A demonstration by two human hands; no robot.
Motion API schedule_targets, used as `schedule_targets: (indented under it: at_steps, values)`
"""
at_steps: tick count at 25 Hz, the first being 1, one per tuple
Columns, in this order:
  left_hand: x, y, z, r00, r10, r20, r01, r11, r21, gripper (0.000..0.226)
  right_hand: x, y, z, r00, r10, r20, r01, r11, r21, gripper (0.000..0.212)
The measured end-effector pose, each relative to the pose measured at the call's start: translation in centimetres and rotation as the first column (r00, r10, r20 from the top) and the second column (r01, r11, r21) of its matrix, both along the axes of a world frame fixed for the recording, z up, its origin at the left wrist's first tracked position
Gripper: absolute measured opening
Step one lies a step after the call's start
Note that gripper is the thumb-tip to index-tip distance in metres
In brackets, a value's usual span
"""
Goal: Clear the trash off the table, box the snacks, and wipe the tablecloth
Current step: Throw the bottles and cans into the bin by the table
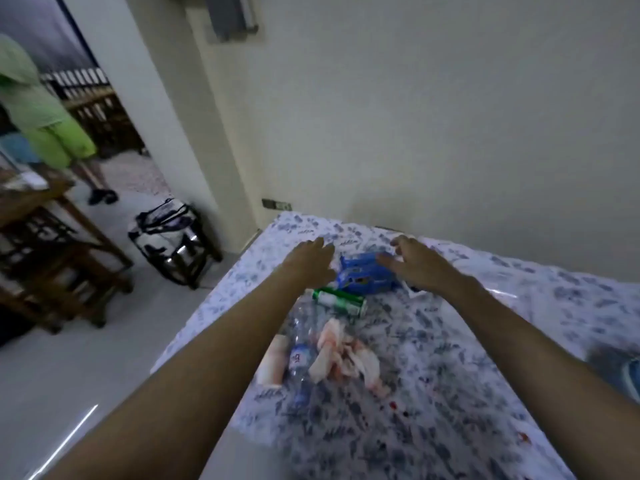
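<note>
while both arms reach out over the table, the left hand (310, 258) is flat with its fingers stretched out and a little apart, and it holds nothing. it is just left of the blue snack packet (363, 277), and it is too blurry to tell if it touches. the right hand (415, 263) is spread wide too, with bent fingers, and it holds nothing. its fingers (384, 259) are over the right end of the packet, but you cannot tell if they press on it.

just in front of the packet lies a green can (341, 301) on its side. closer still lies a see-through plastic bottle (301, 344), with a small white and pink cup (275, 362) on its left and crumpled tissues (346, 356) with pink stains on its right. all of it sits on the blue and white tablecloth (467, 358), which has little red spots (393, 406) near the front.
</note>
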State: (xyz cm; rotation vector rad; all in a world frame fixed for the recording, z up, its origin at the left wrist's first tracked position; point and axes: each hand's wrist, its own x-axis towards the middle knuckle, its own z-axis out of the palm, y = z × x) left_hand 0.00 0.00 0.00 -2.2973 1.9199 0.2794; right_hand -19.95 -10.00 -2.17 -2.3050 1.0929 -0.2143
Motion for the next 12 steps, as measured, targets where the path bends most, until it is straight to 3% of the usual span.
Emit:
schedule_targets:
  at_steps: [2, 5, 8, 12]
  values:
    - [2.6, 2.0, -1.6, 0.994, 0.104, 0.017, -0.105, 0.989, 0.103, 0.056, 1.8, 1.3, -3.0, 0.995, 0.095, -0.037, -0.091, 0.991, 0.1, 0.083]
    - [6.4, 4.8, -4.0, 0.974, 0.222, -0.036, -0.212, 0.961, 0.18, 0.047, 3.6, 4.2, -7.0, 0.966, 0.163, -0.203, -0.12, 0.971, 0.208, 0.07]
    - [7.8, 6.4, -6.8, 0.954, 0.225, -0.199, -0.184, 0.962, 0.204, 0.034, 4.8, 6.0, -8.8, 0.96, 0.159, -0.23, -0.106, 0.968, 0.228, 0.048]
    - [9.9, 8.2, -11.5, 0.923, 0.162, -0.348, -0.122, 0.984, 0.132, 0.024, 7.2, 8.0, -12.0, 0.975, 0.084, -0.204, -0.045, 0.981, 0.19, 0.037]
